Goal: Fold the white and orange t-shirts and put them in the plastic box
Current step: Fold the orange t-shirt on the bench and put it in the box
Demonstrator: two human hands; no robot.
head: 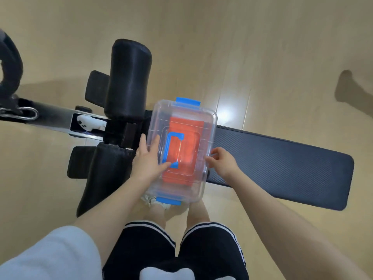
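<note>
A clear plastic box (210,122) with blue latches and a blue lid handle sits across the padded bench, lid on. Through the lid I see a folded orange t-shirt (186,142) lying inside. The white t-shirt is not visible. My left hand (148,158) lies flat on the lid's left side, fingers spread, thumb near the blue handle (171,150). My right hand (223,160) touches the lid's right edge with curled fingertips.
The box rests on a dark padded workout bench (282,164) that stretches to the right. Black foam rollers (129,77) and the bench's metal frame (50,118) stand to the left. Pale wooden floor (262,47) surrounds it. My legs and shoes are below the box.
</note>
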